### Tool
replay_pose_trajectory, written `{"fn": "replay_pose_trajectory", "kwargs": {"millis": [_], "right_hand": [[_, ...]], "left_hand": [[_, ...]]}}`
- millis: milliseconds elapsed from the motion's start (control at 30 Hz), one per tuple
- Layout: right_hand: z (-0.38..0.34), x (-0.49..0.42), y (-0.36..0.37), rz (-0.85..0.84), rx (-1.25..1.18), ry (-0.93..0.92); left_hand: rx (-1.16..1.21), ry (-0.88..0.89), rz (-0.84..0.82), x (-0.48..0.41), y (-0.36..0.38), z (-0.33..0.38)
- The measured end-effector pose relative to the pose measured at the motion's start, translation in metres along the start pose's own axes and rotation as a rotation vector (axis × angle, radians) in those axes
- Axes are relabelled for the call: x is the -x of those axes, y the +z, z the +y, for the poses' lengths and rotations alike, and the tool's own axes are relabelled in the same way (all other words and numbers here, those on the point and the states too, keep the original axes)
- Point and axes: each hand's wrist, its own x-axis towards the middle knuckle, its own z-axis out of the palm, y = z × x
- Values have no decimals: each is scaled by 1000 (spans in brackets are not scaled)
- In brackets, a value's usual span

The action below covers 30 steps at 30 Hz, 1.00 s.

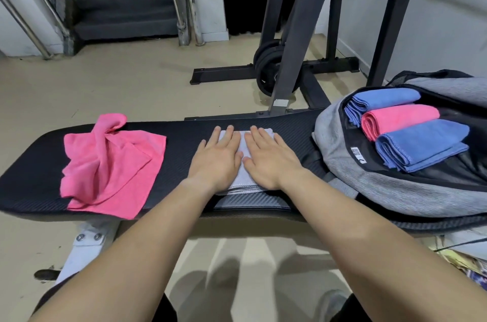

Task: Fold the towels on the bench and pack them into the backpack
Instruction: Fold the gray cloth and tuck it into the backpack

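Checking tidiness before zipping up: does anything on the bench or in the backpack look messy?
Only the pink towel at the left end of the bench: it lies crumpled, unfolded, a corner hanging over the front edge. Towels in the backpack are neatly folded.

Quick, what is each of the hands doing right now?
Left hand: open, pressing flat on the white towel.
Right hand: open, pressing flat on the same towel.
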Motion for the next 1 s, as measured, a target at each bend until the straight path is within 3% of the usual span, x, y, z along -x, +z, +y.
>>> {"fn": "replay_pose_trajectory", "kwargs": {"millis": [333, 567, 633, 733, 800, 867, 933, 1000], "right_hand": [[10, -3, 12, -42, -105, 49], [-12, 11, 7, -73, -83, 163], [-29, 22, 5, -99, 1, 231], [-49, 35, -4, -41, 200, 293], [-48, 34, -13, 101, 219, 237], [-40, 24, -17, 167, 124, 38], [-32, 12, -15, 97, 82, -164], [-25, 1, -7, -2, 76, -229]], "left_hand": [[95, -25, -111, 1, 13, -3], [181, 78, -80, 11, 3, -23], [95, 32, -14, 17, 1, -29], [-27, -175, 57, 25, -6, -32], [-31, -255, 95, 30, -10, -26], [20, -257, 133, 35, -6, -15], [89, -249, 94, 42, 7, -6], [116, -278, 22, 47, 17, -2]]}}
